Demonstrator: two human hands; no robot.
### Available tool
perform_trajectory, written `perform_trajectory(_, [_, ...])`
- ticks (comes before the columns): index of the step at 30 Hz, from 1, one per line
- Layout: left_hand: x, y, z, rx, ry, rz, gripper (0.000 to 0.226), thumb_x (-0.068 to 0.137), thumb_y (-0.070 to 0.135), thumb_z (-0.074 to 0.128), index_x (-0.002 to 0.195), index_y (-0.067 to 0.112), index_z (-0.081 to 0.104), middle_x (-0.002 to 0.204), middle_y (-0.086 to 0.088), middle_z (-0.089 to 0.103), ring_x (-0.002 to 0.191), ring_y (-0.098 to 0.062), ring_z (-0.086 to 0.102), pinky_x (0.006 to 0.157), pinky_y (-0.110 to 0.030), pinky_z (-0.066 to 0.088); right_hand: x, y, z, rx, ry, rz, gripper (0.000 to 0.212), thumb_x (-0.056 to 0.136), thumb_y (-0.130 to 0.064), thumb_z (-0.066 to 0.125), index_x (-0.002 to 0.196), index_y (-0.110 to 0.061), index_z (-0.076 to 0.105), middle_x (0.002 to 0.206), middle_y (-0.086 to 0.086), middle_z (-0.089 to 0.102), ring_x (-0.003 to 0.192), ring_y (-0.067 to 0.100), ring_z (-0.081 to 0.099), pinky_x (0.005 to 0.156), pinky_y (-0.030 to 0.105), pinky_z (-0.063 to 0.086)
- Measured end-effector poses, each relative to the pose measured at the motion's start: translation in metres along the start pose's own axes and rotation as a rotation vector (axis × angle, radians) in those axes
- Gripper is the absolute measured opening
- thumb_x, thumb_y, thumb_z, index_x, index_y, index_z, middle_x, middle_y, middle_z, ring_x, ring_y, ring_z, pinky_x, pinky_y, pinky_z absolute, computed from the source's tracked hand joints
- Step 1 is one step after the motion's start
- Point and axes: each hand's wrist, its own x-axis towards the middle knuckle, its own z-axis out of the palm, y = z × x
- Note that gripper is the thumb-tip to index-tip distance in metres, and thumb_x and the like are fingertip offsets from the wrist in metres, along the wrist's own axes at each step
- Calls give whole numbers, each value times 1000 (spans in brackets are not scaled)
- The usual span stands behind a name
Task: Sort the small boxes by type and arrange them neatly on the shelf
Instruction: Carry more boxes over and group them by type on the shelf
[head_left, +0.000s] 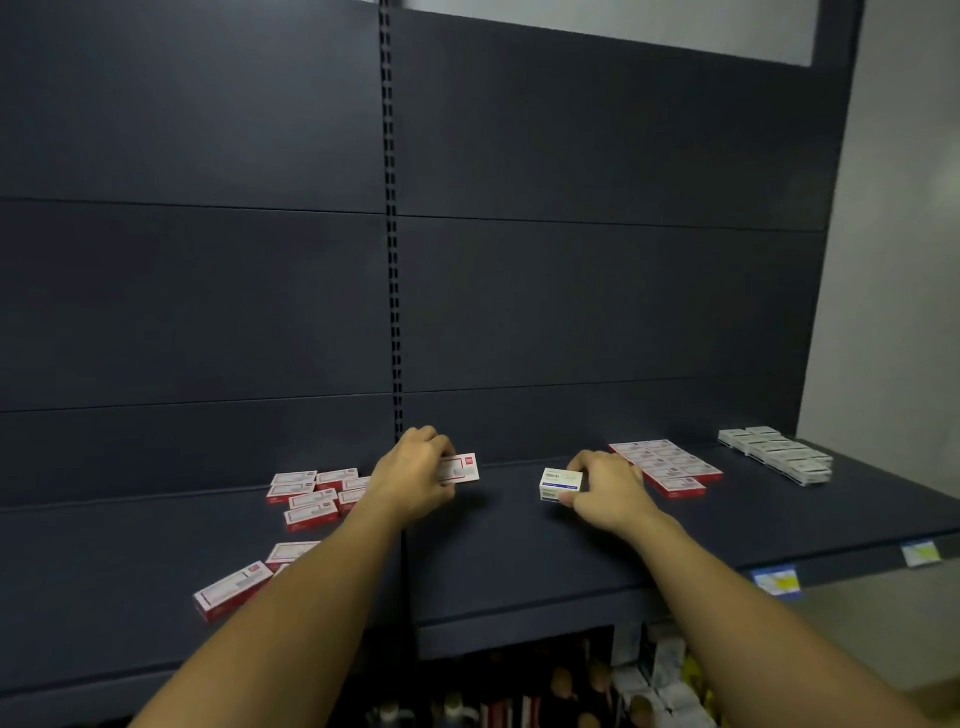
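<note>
On the shelf (519, 561), the left hand (421, 473) pinched a red box (462, 467), apparently drawn from the loose red pile (311, 499). The right hand (608, 488) grasped a blue-white box (558, 484), likely bound for the white row (779, 454) beyond the aligned red row (667, 465).

Dark slotted back panel (571, 286), pale wall (904, 260) at rt.

No text can be read. Print on the boxes (311, 514) is blurred. The shelf tags (775, 580) are likewise illegible.
</note>
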Motion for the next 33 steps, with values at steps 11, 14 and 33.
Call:
perform_trajectory(11, [-13, 91, 19, 15, -24, -38, 40, 79, 29, 73, 117, 21, 61, 114, 5, 52, 111, -17, 48, 85, -36, 51, -29, 79, -49, 8, 27, -8, 22, 79, -33, 74, 98, -27, 64, 105, -7, 67, 108, 18, 57, 90, 33, 33])
perform_trajectory(14, [-15, 116, 23, -3, -27, -58, 40, 79, 28, 73, 117, 20, 62, 114, 4, 52, 112, -18, 48, 87, -39, 52, -36, 97, -57, 4, 45, -30, 20, 78, -36, 75, 91, -30, 61, 96, -10, 64, 106, 18, 59, 89, 33, 34])
perform_trajectory(33, [80, 233, 88, -70, -33, 74, 38, 79, 28, 72, 115, 19, 63, 110, 5, 53, 109, -17, 50, 84, -37, 52, -11, 235, -105, -80, 105, 100, 29, 79, -39, 75, 104, -29, 67, 108, -6, 69, 110, 20, 58, 97, 38, 40])
